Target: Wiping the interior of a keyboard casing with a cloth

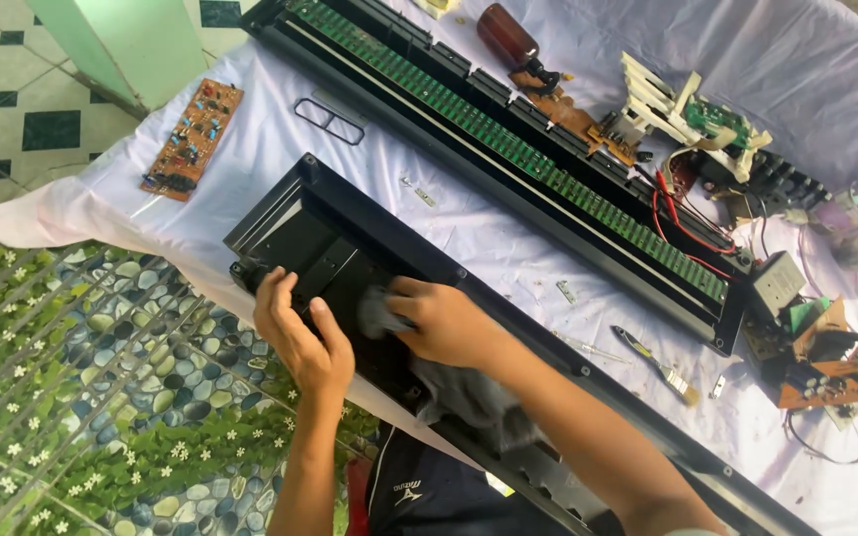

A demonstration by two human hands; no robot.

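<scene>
- A long black plastic keyboard casing lies upside down along the near edge of a table covered with a pale lilac cloth, running diagonally from centre left to bottom right.
- The right hand is closed over a crumpled grey rag, pressing it into the casing's hollow inside.
- The left hand grips the casing's near rim, fingers curled over the edge and thumb raised; it has nothing else in it.
- Beyond the casing, parallel to it, lies a second long black frame holding a green circuit strip.
- A brown circuit board rests apart at the table's left corner.
- A brown bottle lies at the far end, just beside the strip.
- A small brush lies to the right of the casing.
- Red wires, white plastic parts and more boards are heaped at the far right.
- Below the table, a pebble-and-flower patterned floor shows.
</scene>
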